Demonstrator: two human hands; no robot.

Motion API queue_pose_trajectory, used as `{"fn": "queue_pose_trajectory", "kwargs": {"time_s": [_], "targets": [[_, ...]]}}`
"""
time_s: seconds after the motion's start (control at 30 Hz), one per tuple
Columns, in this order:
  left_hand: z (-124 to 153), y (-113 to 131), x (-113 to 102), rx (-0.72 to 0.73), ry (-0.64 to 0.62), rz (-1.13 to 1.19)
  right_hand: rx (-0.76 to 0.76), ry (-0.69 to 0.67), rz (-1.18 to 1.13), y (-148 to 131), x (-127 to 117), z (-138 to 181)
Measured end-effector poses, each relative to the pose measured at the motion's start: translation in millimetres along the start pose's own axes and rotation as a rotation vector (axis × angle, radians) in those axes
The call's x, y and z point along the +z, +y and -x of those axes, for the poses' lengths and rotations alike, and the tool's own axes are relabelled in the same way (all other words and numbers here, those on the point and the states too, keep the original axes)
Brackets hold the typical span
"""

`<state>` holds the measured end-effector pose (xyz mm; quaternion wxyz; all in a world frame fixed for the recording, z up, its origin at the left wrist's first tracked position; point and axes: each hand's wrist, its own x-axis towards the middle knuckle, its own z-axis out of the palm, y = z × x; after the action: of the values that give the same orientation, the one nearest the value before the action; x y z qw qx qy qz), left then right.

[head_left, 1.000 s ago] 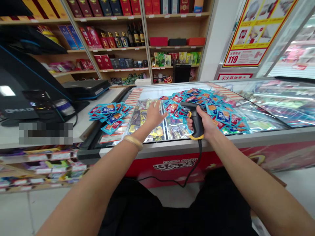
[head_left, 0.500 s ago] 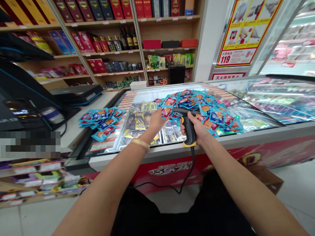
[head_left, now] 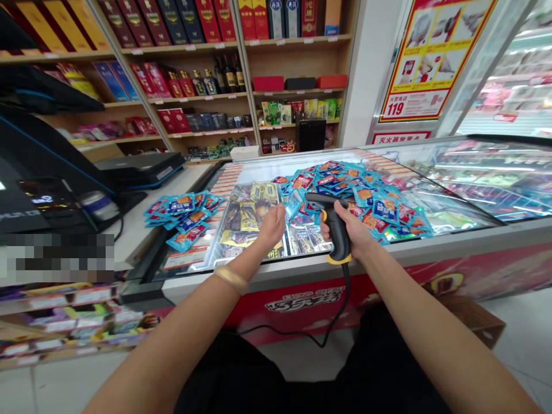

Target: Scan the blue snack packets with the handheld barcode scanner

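Note:
My right hand [head_left: 351,227] is wrapped around the grip of a black and yellow barcode scanner [head_left: 338,238], its head pointing left. In my left hand [head_left: 272,225], a light blue snack packet [head_left: 294,204] is pinched by its edge, with its paler side showing in front of the scanner head. Behind and to the right of the scanner spreads a big heap of blue and red snack packets [head_left: 383,208]. A smaller pile of the same packets [head_left: 190,213] lies left of my left hand. Both piles rest on the glass top of a chest freezer [head_left: 254,169].
A black cable [head_left: 297,329] hangs from the scanner in front of the freezer. On the left counter stand a dark scale [head_left: 140,168] and a checkout screen [head_left: 38,161]. Shelves of boxes and bottles [head_left: 228,72] line the back wall. A cardboard box [head_left: 472,322] sits on the floor.
My left hand has drawn back slightly from the big heap, and a packet now shows in its fingers. The scanner stays in my right hand. The whole view has shifted a little.

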<state>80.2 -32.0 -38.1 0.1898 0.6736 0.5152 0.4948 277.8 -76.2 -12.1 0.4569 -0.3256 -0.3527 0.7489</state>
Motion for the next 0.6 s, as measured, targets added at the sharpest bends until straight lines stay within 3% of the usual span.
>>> {"fn": "queue_pose_trajectory", "kwargs": {"time_s": [0.6], "targets": [[0.1, -1.4, -0.7, -0.039, -0.022, 0.033, -0.037, -0.042, 0.03, 4.6, -4.9, -3.7]]}}
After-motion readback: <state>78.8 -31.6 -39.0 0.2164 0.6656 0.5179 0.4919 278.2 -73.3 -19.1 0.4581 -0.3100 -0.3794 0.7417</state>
